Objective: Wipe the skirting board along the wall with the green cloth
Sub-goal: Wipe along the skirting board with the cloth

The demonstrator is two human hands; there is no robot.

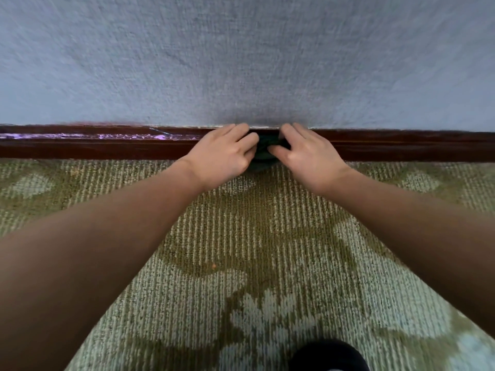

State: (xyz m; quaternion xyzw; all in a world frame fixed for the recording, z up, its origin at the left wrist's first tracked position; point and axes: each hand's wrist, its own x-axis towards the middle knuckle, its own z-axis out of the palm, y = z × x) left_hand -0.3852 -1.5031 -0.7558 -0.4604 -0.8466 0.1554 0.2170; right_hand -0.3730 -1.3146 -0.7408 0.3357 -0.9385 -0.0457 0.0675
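Note:
A dark red-brown skirting board (107, 145) runs left to right along the foot of a pale grey-blue textured wall (241, 62). A dark green cloth (263, 149) is bunched against the board at the centre, mostly hidden by my fingers. My left hand (222, 156) grips its left side and my right hand (308, 156) grips its right side. Both hands press the cloth onto the board, fingertips reaching the board's top edge.
A green and cream patterned carpet (241, 250) covers the floor up to the board. A dark rounded shape (329, 356) sits at the bottom edge. Pale scuffs mark the board's left stretch (120, 135).

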